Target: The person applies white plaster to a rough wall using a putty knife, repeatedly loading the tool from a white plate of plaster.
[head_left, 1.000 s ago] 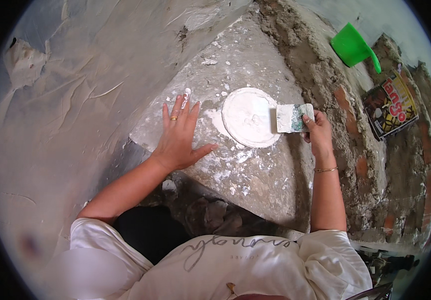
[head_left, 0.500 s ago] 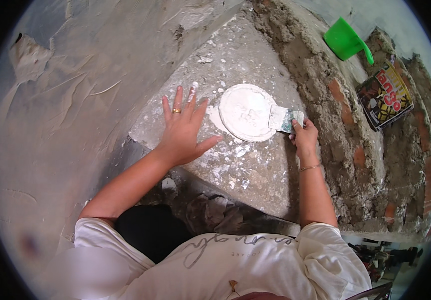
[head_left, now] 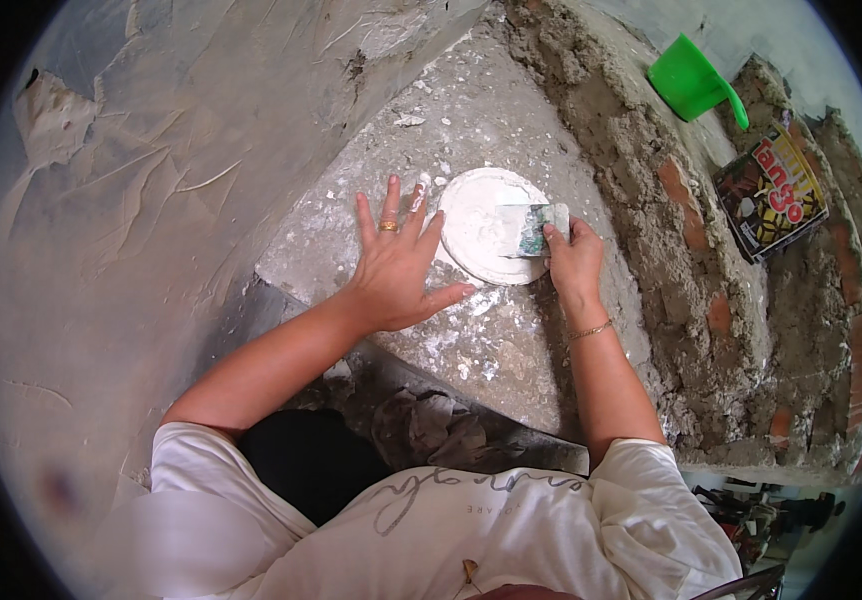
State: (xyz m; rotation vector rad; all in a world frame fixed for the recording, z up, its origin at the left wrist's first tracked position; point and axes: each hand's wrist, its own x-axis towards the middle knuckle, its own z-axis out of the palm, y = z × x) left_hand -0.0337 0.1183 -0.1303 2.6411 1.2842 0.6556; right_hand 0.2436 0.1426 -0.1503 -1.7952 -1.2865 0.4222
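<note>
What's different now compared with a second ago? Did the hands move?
The right hand has slid its putty knife leftward, from the disc's right edge onto the round white disc. It kept its grip on the knife throughout. The left hand stayed flat on the concrete slab beside the disc, and the green scoop did not move.

head cam, looking down, close over slab (head_left: 511, 330)
</note>
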